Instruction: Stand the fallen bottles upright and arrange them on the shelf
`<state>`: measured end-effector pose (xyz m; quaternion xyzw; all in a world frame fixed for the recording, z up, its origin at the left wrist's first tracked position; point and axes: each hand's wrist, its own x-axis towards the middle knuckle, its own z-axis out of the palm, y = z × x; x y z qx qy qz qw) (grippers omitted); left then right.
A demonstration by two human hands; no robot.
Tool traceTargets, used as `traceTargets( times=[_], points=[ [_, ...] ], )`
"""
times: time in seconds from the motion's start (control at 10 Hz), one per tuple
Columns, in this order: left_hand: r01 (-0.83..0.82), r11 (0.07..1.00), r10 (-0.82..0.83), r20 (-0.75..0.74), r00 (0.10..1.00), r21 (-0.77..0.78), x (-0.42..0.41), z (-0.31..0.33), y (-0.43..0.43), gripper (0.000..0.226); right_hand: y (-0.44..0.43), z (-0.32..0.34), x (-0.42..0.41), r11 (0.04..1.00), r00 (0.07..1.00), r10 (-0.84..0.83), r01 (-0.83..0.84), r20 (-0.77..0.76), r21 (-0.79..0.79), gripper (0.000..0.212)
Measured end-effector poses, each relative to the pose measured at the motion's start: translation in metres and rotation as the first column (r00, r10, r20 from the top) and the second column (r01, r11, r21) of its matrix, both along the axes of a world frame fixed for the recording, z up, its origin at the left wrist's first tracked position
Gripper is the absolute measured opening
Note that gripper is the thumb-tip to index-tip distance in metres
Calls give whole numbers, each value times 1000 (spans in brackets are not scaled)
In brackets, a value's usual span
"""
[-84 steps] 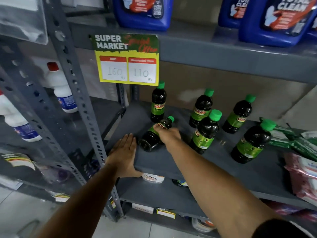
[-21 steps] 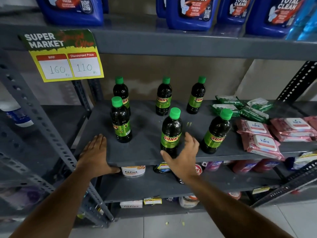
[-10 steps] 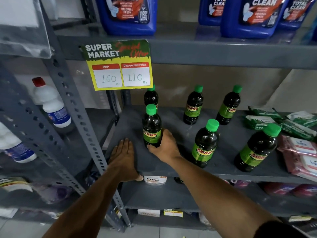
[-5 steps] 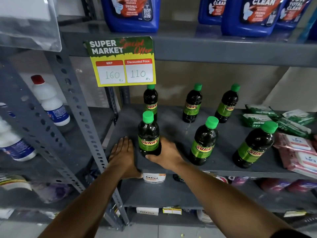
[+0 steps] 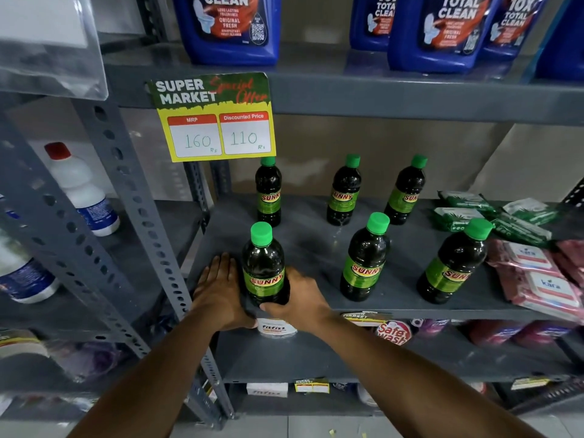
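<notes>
Several dark bottles with green caps and green "SUNNY" labels stand upright on the grey shelf [image 5: 319, 248]. Three form a back row: left [image 5: 268, 194], middle [image 5: 344, 192], right [image 5: 406, 192]. Three form a front row. My right hand [image 5: 300, 303] wraps the base of the front left bottle [image 5: 264, 267], close to the shelf's front edge. My left hand [image 5: 218, 290] lies flat on the shelf edge just left of that bottle, fingers spread. The front middle bottle [image 5: 365, 260] and front right bottle [image 5: 453, 263] stand free.
A yellow price sign [image 5: 215, 118] hangs from the upper shelf above the back left bottle. Blue cleaner jugs [image 5: 230, 26] stand above. Green packs [image 5: 464, 210] and pink wipe packs [image 5: 537, 276] fill the shelf's right end. A perforated grey upright [image 5: 132, 216] rises at left, white bottles [image 5: 79, 188] beyond it.
My right hand has drawn the front left bottle toward the shelf's front edge over the last second. My left hand has stayed flat on the shelf edge.
</notes>
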<state>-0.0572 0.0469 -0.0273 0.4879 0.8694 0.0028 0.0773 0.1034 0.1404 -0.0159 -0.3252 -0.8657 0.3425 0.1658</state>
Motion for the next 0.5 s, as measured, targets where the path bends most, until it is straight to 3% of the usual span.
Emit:
traceTargets(
  times=[0.3,0.4,0.5],
  points=[
    [-2,1000,2,-6,1000,3,4,2,-2,146,-5,-7,2,999,1000,-8,7,-11,-48,65],
    [-25,999,26,-23,999,37,13,0,-6,142,-15,0,15,998,1000,11,-11,6,-61,91],
    [-63,996,69,-104,992,64,22,-6,-16,131,-21,-1,34,1000,1000,9,-9,-10,18,97]
  ],
)
